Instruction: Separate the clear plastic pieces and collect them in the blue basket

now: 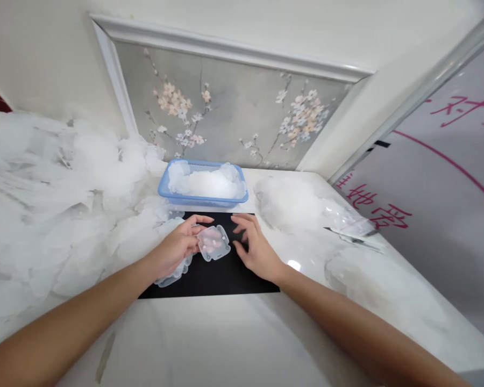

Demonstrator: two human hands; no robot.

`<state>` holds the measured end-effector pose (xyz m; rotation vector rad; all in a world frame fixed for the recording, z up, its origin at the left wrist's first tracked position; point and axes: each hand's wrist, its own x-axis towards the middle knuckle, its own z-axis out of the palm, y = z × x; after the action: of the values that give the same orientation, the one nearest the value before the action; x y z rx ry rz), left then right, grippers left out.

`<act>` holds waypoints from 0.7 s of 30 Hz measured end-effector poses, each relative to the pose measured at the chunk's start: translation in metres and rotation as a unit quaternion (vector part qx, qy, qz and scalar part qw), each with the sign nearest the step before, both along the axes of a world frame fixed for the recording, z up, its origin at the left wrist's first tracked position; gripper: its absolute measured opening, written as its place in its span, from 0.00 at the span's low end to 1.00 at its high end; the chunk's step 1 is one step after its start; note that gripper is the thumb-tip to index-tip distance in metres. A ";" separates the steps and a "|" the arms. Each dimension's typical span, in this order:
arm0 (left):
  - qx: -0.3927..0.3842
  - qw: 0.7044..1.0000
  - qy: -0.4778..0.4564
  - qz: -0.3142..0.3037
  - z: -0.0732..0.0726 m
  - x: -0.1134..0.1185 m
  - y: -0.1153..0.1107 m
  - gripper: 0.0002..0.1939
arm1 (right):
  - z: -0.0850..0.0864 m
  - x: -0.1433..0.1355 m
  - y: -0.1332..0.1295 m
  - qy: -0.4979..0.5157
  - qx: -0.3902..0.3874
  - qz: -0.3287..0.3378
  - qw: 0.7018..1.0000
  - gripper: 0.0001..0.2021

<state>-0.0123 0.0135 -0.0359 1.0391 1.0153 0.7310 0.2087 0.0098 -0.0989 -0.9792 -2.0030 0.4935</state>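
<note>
My left hand (179, 244) holds a clear, roughly square plastic piece (214, 243) by its left side, above a black mat (221, 277). Small whitish spots and round marks show on the piece. To its right, my right hand (253, 246) is apart from it, fingers curved and spread, with nothing in them. More translucent pieces (171, 278) lie under and beside my left hand, on the left part of the mat.
Behind the mat stands a blue basket (204, 201) with translucent pieces inside. A large heap of them (64, 215) covers the left side. At the right are a filled clear bag (290, 201) and a thin pointed tool (355, 238).
</note>
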 end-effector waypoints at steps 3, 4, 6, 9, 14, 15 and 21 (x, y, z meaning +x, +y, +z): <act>0.034 0.998 0.038 -0.034 0.002 0.003 -0.003 0.27 | 0.006 -0.002 -0.005 0.016 0.005 0.046 0.999 0.23; 0.060 0.995 0.064 -0.053 0.004 0.002 -0.003 0.28 | 0.010 -0.003 -0.006 0.032 -0.007 0.061 0.998 0.16; 0.149 0.973 0.154 -0.088 0.010 -0.003 -0.004 0.29 | 0.016 -0.005 -0.007 0.105 -0.079 0.082 0.988 0.01; 0.333 0.862 0.362 -0.119 0.019 -0.016 -0.001 0.24 | 0.020 -0.003 -0.005 0.280 -0.273 0.077 0.917 0.11; 0.370 0.723 0.557 -0.175 0.022 -0.032 0.009 0.21 | 0.016 0.008 0.010 0.450 -0.482 0.126 0.742 0.15; 0.358 0.717 0.570 -0.183 0.021 -0.032 0.010 0.22 | 0.016 0.010 0.013 0.458 -0.507 0.137 0.717 0.15; 0.355 0.732 0.564 -0.140 0.024 -0.027 0.015 0.16 | 0.012 0.014 0.021 0.460 -0.556 0.170 0.671 0.24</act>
<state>-0.0391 0.0281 -0.0120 2.4179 1.5677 0.1209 0.2222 0.0303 -0.0866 -0.6769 -0.7623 2.0926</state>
